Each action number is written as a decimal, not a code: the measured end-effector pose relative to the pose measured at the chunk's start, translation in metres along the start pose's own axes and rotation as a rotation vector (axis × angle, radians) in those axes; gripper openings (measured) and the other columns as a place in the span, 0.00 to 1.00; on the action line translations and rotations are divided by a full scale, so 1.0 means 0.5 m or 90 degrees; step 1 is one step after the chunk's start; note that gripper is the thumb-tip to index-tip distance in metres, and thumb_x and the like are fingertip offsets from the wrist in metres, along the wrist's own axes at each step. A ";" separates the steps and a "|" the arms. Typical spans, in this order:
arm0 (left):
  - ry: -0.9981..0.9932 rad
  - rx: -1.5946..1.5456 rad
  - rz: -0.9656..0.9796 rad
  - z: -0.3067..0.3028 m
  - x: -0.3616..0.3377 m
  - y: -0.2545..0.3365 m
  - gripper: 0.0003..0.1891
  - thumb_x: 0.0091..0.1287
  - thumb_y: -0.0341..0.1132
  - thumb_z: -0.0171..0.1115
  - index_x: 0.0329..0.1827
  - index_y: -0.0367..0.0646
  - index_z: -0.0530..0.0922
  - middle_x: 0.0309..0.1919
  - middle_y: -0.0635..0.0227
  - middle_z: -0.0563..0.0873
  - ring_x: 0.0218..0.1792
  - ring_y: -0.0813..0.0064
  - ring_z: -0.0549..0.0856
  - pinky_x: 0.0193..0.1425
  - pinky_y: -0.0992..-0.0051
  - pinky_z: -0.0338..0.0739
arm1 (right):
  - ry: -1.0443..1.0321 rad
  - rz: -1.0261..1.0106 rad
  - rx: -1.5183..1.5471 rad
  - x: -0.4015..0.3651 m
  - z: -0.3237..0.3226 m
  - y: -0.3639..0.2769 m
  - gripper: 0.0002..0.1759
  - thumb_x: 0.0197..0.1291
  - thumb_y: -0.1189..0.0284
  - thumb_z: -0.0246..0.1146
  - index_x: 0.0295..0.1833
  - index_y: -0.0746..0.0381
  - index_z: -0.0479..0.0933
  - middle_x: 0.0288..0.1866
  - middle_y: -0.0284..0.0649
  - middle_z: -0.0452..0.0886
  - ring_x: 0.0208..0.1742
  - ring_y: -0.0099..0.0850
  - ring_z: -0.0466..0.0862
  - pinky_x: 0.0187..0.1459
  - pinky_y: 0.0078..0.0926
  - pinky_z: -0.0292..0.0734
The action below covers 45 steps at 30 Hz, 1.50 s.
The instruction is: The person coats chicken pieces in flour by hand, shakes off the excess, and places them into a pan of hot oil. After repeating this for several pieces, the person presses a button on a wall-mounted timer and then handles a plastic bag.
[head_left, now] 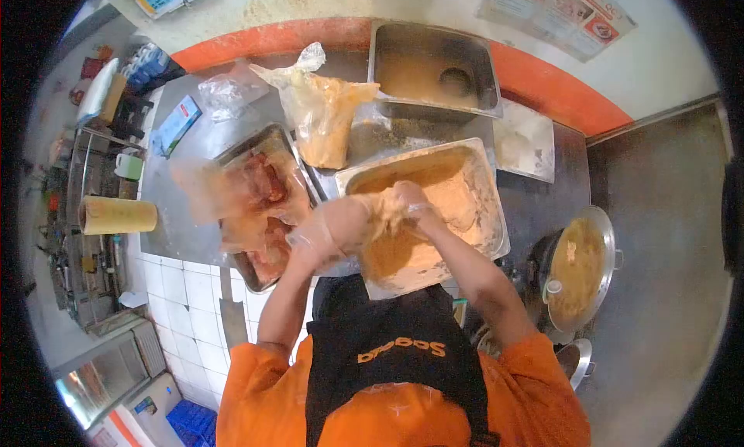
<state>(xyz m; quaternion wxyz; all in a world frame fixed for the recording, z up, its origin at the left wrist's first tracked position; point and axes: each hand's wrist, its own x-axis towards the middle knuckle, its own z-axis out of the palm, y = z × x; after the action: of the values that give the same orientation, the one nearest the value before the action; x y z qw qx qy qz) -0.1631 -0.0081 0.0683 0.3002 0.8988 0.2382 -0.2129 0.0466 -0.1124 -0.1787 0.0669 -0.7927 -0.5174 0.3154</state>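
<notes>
My left hand (341, 226), in a clear plastic glove, is closed on a floury coated piece (383, 214) at the left side of a metal pan (501, 207) of orange-tinted flour (453, 199). My right hand (411, 201) grips the same piece from the other side, over the pan. To the left, a metal tray (249, 273) holds dark red raw meat (267, 180), partly covered by clear plastic. A plastic bag of orange flour (322, 122) stands behind, between tray and pan.
Behind the pan is a deep metal container (426, 67). A large pan of oil (577, 269) with something frying is at the right. A blue and white box (178, 124) lies at the back left, near a yellow roll (118, 215).
</notes>
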 end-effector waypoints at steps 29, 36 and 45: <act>0.353 -0.360 0.087 0.175 0.062 -0.175 0.16 0.74 0.28 0.67 0.62 0.36 0.81 0.54 0.65 0.90 0.53 0.78 0.85 0.61 0.76 0.79 | -0.077 -0.104 -0.113 -0.111 0.068 -0.069 0.39 0.64 0.74 0.56 0.83 0.53 0.63 0.86 0.40 0.61 0.87 0.35 0.58 0.85 0.30 0.54; 0.394 -0.501 0.101 0.114 0.038 -0.107 0.15 0.73 0.28 0.67 0.62 0.37 0.81 0.54 0.65 0.90 0.53 0.77 0.85 0.61 0.75 0.79 | 0.144 0.066 -0.121 -0.157 -0.109 -0.070 0.38 0.60 0.71 0.68 0.76 0.67 0.68 0.73 0.57 0.74 0.73 0.51 0.75 0.74 0.39 0.71; 0.377 -0.578 0.134 0.068 0.032 -0.071 0.15 0.72 0.27 0.68 0.60 0.37 0.82 0.51 0.65 0.89 0.51 0.76 0.85 0.60 0.73 0.80 | -0.266 -0.237 -0.316 -0.217 -0.103 -0.186 0.17 0.67 0.67 0.61 0.56 0.58 0.86 0.61 0.53 0.86 0.60 0.48 0.86 0.62 0.46 0.80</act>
<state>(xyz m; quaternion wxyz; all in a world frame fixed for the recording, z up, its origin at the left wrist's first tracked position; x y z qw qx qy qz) -0.1784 0.0000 0.0196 0.5979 0.7193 0.2889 0.2042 -0.0253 -0.1520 -0.0509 -0.1778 -0.5958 -0.7158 0.3177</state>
